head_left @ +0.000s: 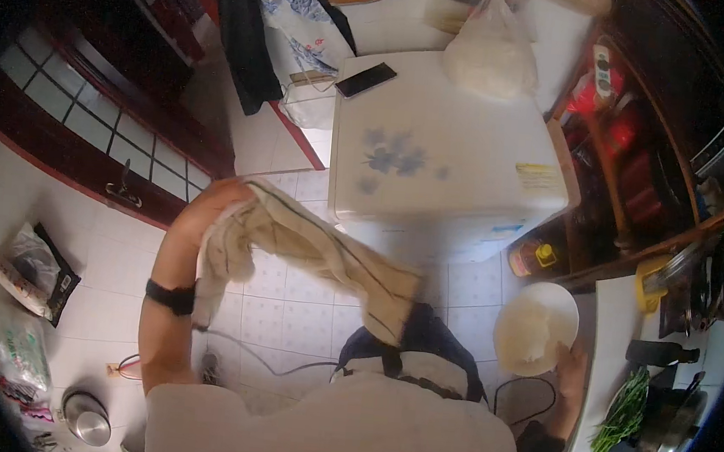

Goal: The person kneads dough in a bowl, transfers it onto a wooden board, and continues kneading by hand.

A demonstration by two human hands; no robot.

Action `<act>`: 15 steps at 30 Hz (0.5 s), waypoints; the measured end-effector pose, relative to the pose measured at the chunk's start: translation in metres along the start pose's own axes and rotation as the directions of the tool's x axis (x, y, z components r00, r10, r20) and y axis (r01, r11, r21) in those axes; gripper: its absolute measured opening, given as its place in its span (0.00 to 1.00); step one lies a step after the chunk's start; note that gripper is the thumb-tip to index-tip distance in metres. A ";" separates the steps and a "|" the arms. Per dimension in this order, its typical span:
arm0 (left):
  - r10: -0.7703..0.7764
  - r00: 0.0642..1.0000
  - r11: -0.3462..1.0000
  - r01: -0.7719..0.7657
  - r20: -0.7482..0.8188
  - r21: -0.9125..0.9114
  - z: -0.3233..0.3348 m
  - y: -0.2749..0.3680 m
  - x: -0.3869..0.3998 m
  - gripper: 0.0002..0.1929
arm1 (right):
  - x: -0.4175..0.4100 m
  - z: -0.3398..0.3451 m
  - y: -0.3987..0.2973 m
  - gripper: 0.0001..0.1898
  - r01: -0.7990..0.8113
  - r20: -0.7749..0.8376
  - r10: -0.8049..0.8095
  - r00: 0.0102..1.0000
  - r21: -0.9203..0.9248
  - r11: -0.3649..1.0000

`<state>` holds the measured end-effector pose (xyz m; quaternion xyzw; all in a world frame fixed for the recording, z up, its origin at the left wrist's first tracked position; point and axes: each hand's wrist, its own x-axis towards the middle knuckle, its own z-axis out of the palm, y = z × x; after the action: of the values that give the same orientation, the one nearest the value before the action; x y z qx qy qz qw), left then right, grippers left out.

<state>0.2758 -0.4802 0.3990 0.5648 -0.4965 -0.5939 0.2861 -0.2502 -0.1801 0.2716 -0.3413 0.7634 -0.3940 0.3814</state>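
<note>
My left hand (227,193) grips one end of a beige cloth with dark stripes (334,249), which swings out in front of me, blurred at its free end. On the right, low beside the counter, my right hand (571,363) holds a white bowl (535,329) by its rim. Something pale lies inside the bowl; what it is I cannot tell. Both wrists wear black bands.
Ahead stands a white chest-like appliance (451,150) bearing a phone (366,80) and a filled plastic bag (494,51). An oil bottle (531,258) is by the wooden shelf. Green vegetables (621,415) lie on the right counter (609,322). A metal pot (86,418) sits at lower left.
</note>
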 end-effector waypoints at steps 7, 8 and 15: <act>0.769 0.464 0.632 -0.653 -0.439 0.417 -0.053 0.005 -0.139 0.19 | 0.032 -0.001 0.016 0.20 -0.011 0.045 0.016 0.999 -0.110 0.994; 0.798 0.443 0.584 -0.734 -0.408 0.345 -0.039 0.009 -0.154 0.20 | 0.035 -0.004 0.016 0.20 0.054 0.096 -0.042 0.995 -0.121 0.991; 0.776 0.622 0.629 -0.776 0.104 -0.051 0.182 0.017 -0.065 0.25 | 0.037 0.003 0.025 0.17 0.089 0.037 -0.089 0.995 0.015 0.996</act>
<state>0.1113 -0.3794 0.4161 0.2599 -0.7069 -0.4445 0.4849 -0.2707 -0.2005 0.2369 -0.3798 0.7376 -0.4092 0.3798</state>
